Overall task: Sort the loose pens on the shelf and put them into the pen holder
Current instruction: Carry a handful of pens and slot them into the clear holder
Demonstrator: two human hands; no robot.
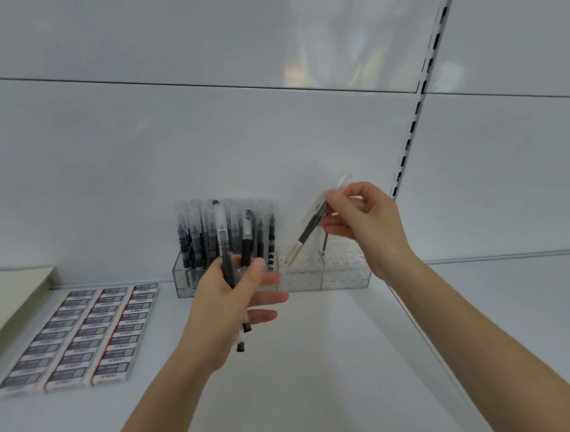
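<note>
Left hand [225, 302] sits just below frame centre with the palm turned right. Its thumb and upper fingers grip two pens [226, 254] roughly upright, caps at 12 o'clock and butt ends sticking out under the palm at 6 o'clock; its lower fingers are straighter and blurred. Right hand [366, 226], at 2 o'clock from the left hand, pinches a single pen [311, 227] between thumb and fingertips, other fingers curled. This pen is tilted, clear cap at 1 o'clock and lower end at 7 o'clock. That end reaches the middle compartment of the pen holder [346, 275]; cannot tell whether it is inside. The holder is clear plastic with three compartments side by side. It stands on the white shelf [322, 366] against the back panel [136, 159], at 12 o'clock from the left hand. Its left compartment is packed with standing pens [193, 236], partly hidden by the held pair. A thin dark stick shows under the right hand; cannot tell whether it is held or standing in the holder. Rows of wrapped erasers [81, 334] lie flat at 9 o'clock, with a pale pad [7, 295] at the left edge. A slotted rail [413, 127] runs up the panel at 1 o'clock.
</note>
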